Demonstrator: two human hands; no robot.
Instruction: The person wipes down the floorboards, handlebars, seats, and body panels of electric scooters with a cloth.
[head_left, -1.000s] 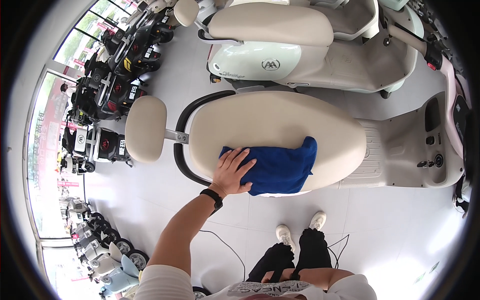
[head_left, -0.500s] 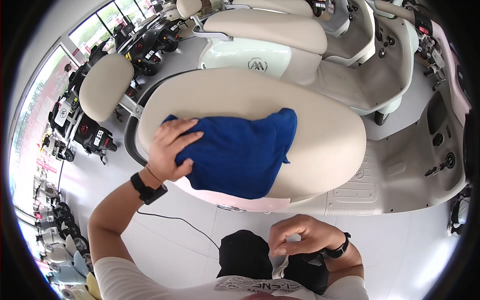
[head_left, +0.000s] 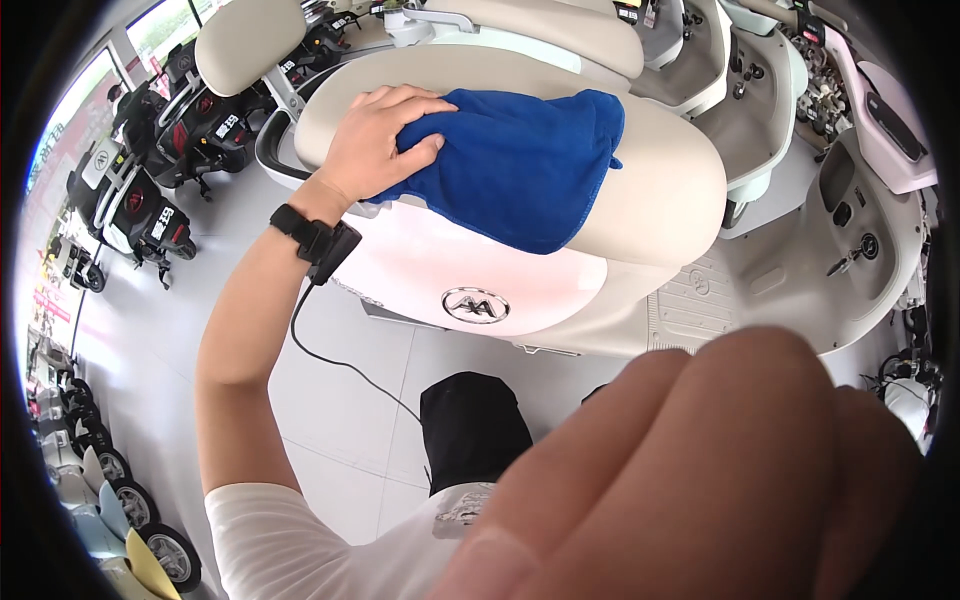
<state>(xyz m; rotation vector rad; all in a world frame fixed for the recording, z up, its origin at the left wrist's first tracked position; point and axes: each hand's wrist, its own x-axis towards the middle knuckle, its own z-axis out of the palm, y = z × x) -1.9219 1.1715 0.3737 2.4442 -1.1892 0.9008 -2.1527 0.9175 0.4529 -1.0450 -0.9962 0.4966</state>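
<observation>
In the head view, the left hand (head_left: 375, 145) is resting palm down on the left end of a blue, soft fabric cloth (head_left: 520, 165), its fingers half spread and thumb apart, seemingly pressing rather than gripping. The cloth is lying across the long, cream padded seat (head_left: 670, 180) of a scooter, its lower edge hanging over the near side onto the glossy pale-pink body panel (head_left: 420, 250). A black strapped wrist device (head_left: 315, 240) is trailing a thin black cable (head_left: 355, 370). The right hand (head_left: 720, 480), low over the lap half a second ago, is now looming blurred and close to the camera with bent fingers; whether it is holding anything, I cannot tell. Only the left hand is therefore attending to the cloth.
</observation>
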